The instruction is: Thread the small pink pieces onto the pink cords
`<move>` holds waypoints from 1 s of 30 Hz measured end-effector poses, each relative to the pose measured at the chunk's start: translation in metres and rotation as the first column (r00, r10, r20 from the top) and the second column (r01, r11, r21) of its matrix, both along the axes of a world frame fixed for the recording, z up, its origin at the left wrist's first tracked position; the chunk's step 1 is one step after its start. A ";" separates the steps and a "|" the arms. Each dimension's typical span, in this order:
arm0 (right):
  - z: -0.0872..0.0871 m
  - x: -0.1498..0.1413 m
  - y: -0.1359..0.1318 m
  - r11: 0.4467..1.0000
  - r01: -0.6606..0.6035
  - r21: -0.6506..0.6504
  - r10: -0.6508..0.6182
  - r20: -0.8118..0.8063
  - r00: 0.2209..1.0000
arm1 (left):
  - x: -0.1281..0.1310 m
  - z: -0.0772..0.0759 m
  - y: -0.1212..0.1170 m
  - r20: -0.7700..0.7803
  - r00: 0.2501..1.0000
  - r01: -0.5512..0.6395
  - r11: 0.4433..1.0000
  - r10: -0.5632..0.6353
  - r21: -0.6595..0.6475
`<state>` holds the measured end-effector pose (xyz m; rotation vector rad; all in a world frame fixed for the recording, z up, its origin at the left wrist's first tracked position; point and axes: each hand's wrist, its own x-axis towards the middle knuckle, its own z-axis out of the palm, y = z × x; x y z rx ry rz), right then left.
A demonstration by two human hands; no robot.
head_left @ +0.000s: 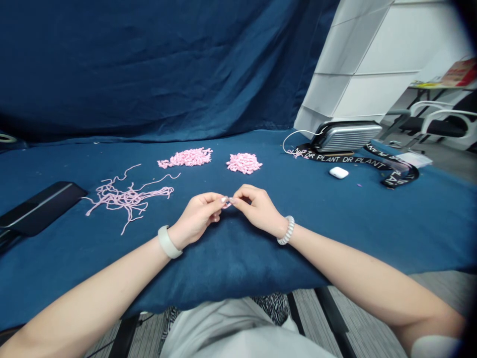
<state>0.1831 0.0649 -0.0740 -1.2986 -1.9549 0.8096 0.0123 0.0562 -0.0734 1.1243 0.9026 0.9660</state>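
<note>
My left hand and my right hand meet just above the front part of the blue cloth. Thumbs and forefingers of both are pinched on a short piece of pink yarn, mostly hidden by the fingertips. Left of my hands lies a loose tangle of long pink yarn strands. Beyond my fingers are two heaps of small pink knotted bits, a wider heap and a rounder heap.
Blue cloth covers the table. At the left edge sits a dark flat object. On the right are a silver ribbed case, a black lettered strap and a white earbud case. White chairs stand beyond.
</note>
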 end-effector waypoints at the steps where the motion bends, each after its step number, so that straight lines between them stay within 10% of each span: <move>1: 0.000 0.000 -0.001 1.000 -0.005 0.026 0.005 -0.014 1.000 | 0.000 0.000 0.000 0.022 1.000 0.013 0.999 -0.013 -0.035; 30: 0.001 -0.001 -0.010 0.972 0.016 0.234 -0.004 -0.053 0.999 | -0.012 0.005 0.007 0.269 0.918 0.378 0.843 -0.290 -0.382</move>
